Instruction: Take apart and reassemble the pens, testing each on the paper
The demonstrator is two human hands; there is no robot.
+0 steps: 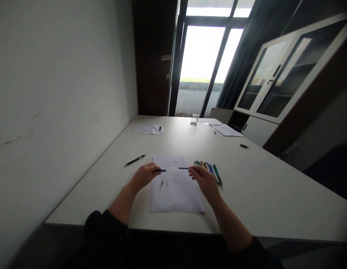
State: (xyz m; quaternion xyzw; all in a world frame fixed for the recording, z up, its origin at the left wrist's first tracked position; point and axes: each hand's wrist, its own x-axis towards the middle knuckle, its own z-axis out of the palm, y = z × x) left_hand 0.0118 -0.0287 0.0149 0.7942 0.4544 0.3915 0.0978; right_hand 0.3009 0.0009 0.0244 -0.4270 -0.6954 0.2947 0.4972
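Worktop (274, 194): left edge runs along the wall (64, 93), limiting sideways room there; near edge passes under both forearms; broad surface extends right, past the pens. Around the work, left to right: a black pen (134, 160) lies slantwise, left of the left hand (147, 173); a sheet (148, 129) lies farther back; a paper stack (177, 200) lies beneath and between the hands, two small metallic parts (162, 183) on it; a clear glass (194, 119) stands far back; a row of pens (209, 168) lies side by side, partly behind the right hand (204, 179) and close against its working room; papers (226, 129) lie beyond, and a round cable hole (244, 146) is set in the surface at far right. Left grip: fingers closed on a left rod (163, 170), dark, pointing right. Right grip: fingers closed on a right rod (183, 168), dark, pointing left. Both are above the upper part of the stack, long axes running roughly sideways, nearly in line. A thin pale strip (172, 168) shows between their ends; whether it joins them, cannot tell.
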